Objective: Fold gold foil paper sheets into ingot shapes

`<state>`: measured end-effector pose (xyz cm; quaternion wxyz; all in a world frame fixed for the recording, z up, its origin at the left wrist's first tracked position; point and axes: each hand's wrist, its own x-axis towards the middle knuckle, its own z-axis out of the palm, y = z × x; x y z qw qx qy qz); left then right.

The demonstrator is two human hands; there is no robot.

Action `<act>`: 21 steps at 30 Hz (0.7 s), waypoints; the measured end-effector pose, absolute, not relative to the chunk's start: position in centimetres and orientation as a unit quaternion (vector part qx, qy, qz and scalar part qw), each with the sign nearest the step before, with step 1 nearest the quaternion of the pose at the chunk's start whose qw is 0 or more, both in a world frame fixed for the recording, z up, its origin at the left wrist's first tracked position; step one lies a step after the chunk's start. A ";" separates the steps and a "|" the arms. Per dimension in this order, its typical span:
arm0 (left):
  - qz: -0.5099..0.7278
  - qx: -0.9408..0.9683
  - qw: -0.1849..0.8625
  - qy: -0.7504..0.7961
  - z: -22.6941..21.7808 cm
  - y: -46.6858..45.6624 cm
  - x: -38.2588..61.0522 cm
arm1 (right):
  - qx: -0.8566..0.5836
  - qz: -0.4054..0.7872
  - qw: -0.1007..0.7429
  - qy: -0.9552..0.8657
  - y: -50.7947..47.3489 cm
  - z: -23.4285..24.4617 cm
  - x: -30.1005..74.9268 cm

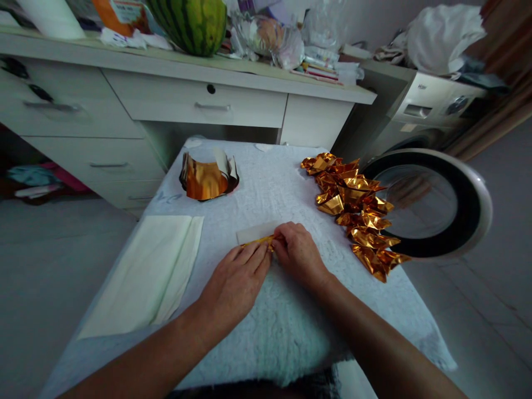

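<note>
A narrow folded strip of gold foil paper lies in front of me, with a pale sheet edge showing behind it. My left hand rests over the strip, fingers together and pressing on it; its thumb is hidden. Thumb and fingers of my right hand pinch the strip's right end. To the right sits a long heap of folded gold foil pieces. At the far left of the cloth stands a curled stack of gold foil sheets. Nearer me on the left lies a stack of pale yellowish paper.
A bluish-white cloth covers the table. Beyond it runs a white drawer counter holding a watermelon, plastic bags and a paper roll. The open round door of a washing machine reaches close to the table's right side.
</note>
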<state>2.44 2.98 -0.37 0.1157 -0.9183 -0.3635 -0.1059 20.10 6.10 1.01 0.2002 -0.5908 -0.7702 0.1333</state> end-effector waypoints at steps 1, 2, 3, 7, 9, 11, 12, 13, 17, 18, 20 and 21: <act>-0.099 -0.917 0.117 -0.369 -0.4 2.7 2.2 | -0.597 0.124 0.189 -0.770 6.1 1.0 20.0; -0.092 -0.915 0.118 -0.375 -0.5 2.4 1.9 | -0.602 0.116 0.178 -0.770 6.0 1.1 19.8; -0.086 -0.913 0.119 -0.381 -0.5 2.1 1.6 | -0.606 0.108 0.168 -0.770 6.0 1.1 19.7; -0.080 -0.901 0.128 -0.406 -0.5 1.1 0.3 | -0.618 0.092 0.142 -0.768 5.9 1.3 19.4; -0.083 -0.901 0.127 -0.407 -0.5 0.9 -0.1 | -0.627 0.084 0.134 -0.763 5.8 1.3 19.1; -0.085 -0.902 0.131 -0.402 -0.5 0.9 -0.2 | -0.637 0.071 0.128 -0.757 5.7 1.3 18.6; -0.086 -0.902 0.134 -0.400 -0.6 0.9 -0.2 | -0.642 0.064 0.126 -0.753 5.5 1.3 18.4; -0.089 -0.902 0.138 -0.400 -0.6 1.0 -0.1 | -0.648 0.057 0.124 -0.750 5.4 1.2 18.2; -0.093 -0.901 0.129 -0.404 -0.5 1.2 0.1 | -0.659 0.045 0.116 -0.741 5.0 1.1 17.6; -0.092 -0.902 0.122 -0.404 -0.4 1.2 0.1 | -0.659 0.046 0.117 -0.742 4.9 1.1 17.6; -0.085 -0.905 0.108 -0.404 -0.2 1.2 0.1 | -0.657 0.052 0.122 -0.742 4.8 1.0 17.8; -0.080 -0.905 0.103 -0.404 -0.1 1.2 0.1 | -0.657 0.058 0.126 -0.741 4.8 1.0 17.9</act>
